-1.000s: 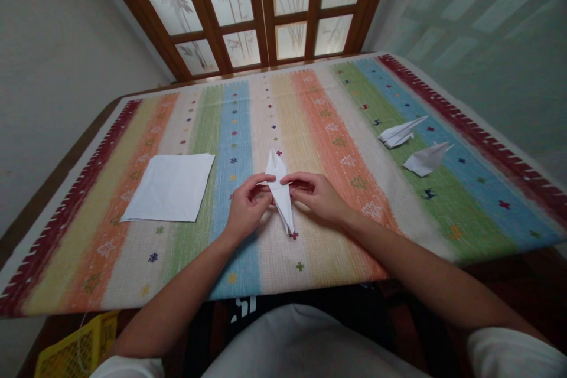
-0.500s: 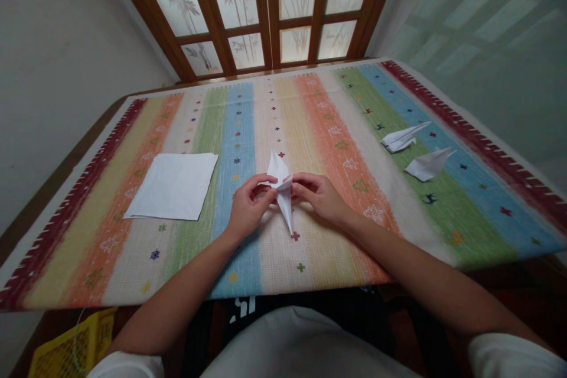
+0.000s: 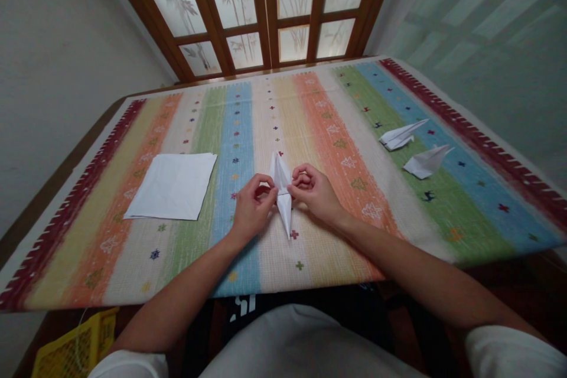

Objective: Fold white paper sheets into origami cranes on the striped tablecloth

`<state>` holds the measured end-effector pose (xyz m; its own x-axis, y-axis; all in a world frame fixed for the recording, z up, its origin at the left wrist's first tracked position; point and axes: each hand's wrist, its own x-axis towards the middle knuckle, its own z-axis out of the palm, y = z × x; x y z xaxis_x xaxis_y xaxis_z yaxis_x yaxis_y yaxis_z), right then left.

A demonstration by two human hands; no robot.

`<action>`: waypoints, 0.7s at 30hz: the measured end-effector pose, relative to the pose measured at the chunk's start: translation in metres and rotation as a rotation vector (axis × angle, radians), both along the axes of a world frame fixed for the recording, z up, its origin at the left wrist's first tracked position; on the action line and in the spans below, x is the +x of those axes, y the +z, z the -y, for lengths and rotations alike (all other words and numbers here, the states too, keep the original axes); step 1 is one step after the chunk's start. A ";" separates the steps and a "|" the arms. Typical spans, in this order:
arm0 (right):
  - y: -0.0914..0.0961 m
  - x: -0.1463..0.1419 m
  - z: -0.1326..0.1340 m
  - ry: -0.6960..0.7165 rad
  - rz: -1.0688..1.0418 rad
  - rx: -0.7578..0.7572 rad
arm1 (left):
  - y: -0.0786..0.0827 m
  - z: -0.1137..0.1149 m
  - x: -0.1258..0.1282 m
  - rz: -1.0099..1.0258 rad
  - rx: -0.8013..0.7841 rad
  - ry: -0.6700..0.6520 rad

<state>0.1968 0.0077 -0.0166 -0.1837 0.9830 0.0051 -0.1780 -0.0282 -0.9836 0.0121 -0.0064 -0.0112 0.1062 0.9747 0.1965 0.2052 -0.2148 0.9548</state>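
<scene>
A narrow folded white paper piece [image 3: 282,196] stands pointed at both ends over the middle of the striped tablecloth [image 3: 328,106]. My left hand [image 3: 251,209] pinches its left side with curled fingers. My right hand [image 3: 313,191] pinches its right side, fingers closed on the fold. Both hands meet at the paper's waist, just above the cloth.
A stack of flat white paper sheets [image 3: 172,185] lies to the left. Two folded paper figures [image 3: 401,135] [image 3: 426,160] rest at the right on the green and blue stripes. A wooden lattice window [image 3: 266,6] rises behind the table. A yellow crate [image 3: 73,349] sits below left.
The paper piece was lying flatter and longer under my fingers; now its sides are pressed together and it stands narrower. Both hands have closed in toward its middle.
</scene>
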 end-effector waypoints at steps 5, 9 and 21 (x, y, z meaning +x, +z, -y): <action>-0.001 -0.001 0.003 -0.008 0.019 0.059 | 0.001 -0.003 -0.001 0.025 -0.048 -0.019; 0.001 -0.003 0.009 -0.002 0.105 0.155 | 0.001 -0.004 0.001 0.050 -0.086 -0.006; 0.001 -0.001 0.022 0.022 0.718 0.799 | 0.001 -0.001 -0.006 -0.055 -0.015 0.003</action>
<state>0.1954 -0.0142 -0.0157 -0.4174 0.7388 0.5291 0.4412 0.6738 -0.5928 0.0062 -0.0051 -0.0098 0.1130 0.9779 0.1757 0.2582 -0.1997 0.9452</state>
